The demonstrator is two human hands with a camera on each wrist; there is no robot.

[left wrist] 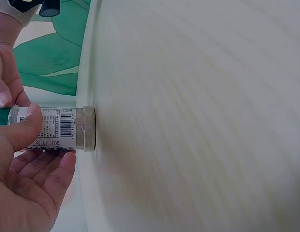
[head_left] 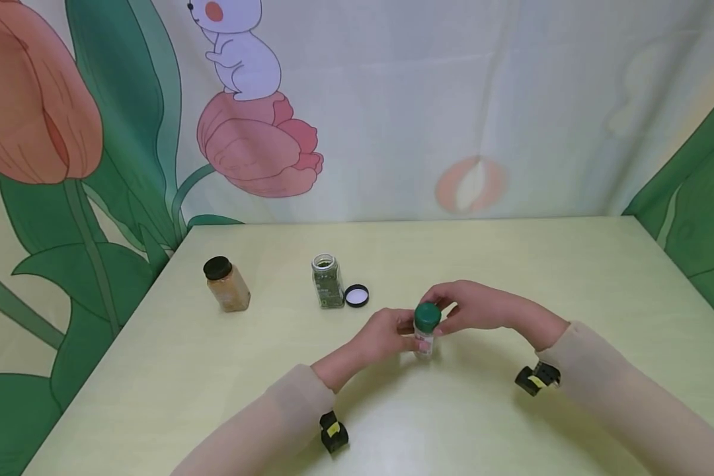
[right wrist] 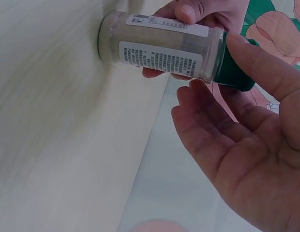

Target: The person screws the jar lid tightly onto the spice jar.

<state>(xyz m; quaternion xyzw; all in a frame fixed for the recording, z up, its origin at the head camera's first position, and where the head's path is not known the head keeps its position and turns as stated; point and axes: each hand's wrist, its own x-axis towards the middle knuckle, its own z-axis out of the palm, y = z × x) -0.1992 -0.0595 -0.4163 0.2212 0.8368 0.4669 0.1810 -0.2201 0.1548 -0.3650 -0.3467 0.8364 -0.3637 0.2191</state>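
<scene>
A small clear spice jar (head_left: 425, 347) with pale powder inside stands upright on the table, right of the middle in the head view. My left hand (head_left: 382, 335) grips its body, thumb on one side and fingers on the other. White labels with print and a barcode show on the jar (left wrist: 63, 126) in the left wrist view. On top is a green cap (head_left: 427, 316), which my right hand (head_left: 475, 306) pinches between thumb and index finger. In the right wrist view the thumb lies against the green cap (right wrist: 233, 67), and the other fingers of that hand (right wrist: 251, 150) are held off the jar.
An uncapped glass jar of green flakes (head_left: 328, 284) stands farther back, left of my hands. A black-rimmed lid (head_left: 356, 296) lies beside it, white inside up. At the left is a jar of tan powder (head_left: 230, 291) with a black cap. A printed curtain (head_left: 381, 132) hangs behind the table.
</scene>
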